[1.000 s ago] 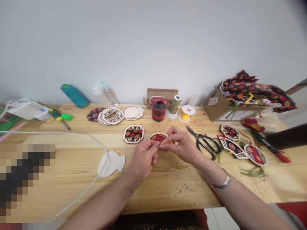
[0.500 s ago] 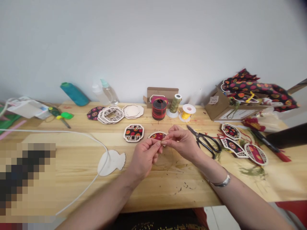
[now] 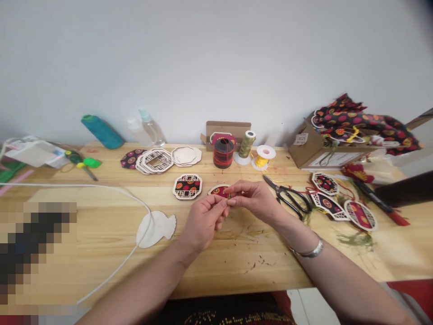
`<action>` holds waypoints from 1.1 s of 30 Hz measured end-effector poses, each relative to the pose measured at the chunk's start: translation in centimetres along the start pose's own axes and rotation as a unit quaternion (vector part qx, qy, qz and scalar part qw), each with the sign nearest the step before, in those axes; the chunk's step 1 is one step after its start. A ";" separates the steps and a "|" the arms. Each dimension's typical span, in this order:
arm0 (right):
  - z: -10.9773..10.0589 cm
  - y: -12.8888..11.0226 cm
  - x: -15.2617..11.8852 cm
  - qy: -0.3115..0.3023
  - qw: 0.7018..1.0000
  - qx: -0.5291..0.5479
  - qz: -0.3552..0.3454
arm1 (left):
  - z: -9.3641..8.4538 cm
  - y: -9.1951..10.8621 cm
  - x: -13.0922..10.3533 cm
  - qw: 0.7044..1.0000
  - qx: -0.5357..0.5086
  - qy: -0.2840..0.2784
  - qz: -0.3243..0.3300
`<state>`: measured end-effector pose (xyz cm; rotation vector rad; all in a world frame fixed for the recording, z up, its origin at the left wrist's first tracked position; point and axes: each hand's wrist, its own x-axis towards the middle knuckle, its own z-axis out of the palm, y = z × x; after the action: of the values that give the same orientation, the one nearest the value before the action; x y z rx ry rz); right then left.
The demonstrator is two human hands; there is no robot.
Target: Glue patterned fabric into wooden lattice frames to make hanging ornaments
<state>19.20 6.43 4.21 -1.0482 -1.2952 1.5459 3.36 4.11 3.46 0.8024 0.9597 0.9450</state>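
My left hand [image 3: 208, 216] is closed in a pinch, its thumb and forefinger meeting the fingertips of the other hand. My right hand [image 3: 253, 201] also pinches, with a silver bracelet on that wrist. Whatever lies between the fingertips is too small to make out. Just behind them, partly hidden by the fingers, a red patterned fabric ornament [image 3: 216, 190] with a pale wooden rim lies on the table. To its left is an ornament with black floral fabric and a lattice frame [image 3: 187, 186]. Black-handled scissors [image 3: 293, 198] rest right of my right hand.
At the back stand a red cord spool [image 3: 223, 153], an olive thread spool [image 3: 247, 144] and a yellow cord spool [image 3: 263, 158]. Finished ornaments [image 3: 360, 215] lie right, before a cardboard box [image 3: 306, 146]. A white cable [image 3: 111, 187] crosses a white vase-shaped piece [image 3: 164, 225] at left.
My right hand's fingers have curled over and lowered around the pinch point, covering more of the red ornament. My left hand stays nearly still. The whole view has shifted slightly.
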 end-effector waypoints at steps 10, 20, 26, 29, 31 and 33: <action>-0.8 0.4 0.4 0.024 0.999 0.000 0.038 | 0.1 0.4 0.2 0.999 -0.035 0.024 -0.029; 0.1 -0.1 0.0 0.004 0.999 0.019 0.036 | 0.0 0.0 0.3 0.999 -0.027 0.010 -0.017; 0.1 -0.1 0.0 0.021 1.000 0.009 0.021 | -0.1 -0.1 0.1 1.000 -0.011 0.001 -0.008; 0.1 0.1 0.0 0.000 0.999 0.024 0.022 | -0.1 -0.1 0.1 1.000 -0.004 -0.001 -0.006; 0.1 0.2 0.1 -0.015 0.998 0.047 0.025 | -0.1 -0.1 0.1 1.000 -0.005 -0.003 -0.007; 0.1 0.3 0.1 -0.029 0.997 0.072 0.027 | 0.0 0.0 0.0 1.000 -0.006 -0.007 -0.011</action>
<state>19.01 6.45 3.88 -0.9606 -1.1839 1.6940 3.36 4.13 3.40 0.7851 0.9482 0.9246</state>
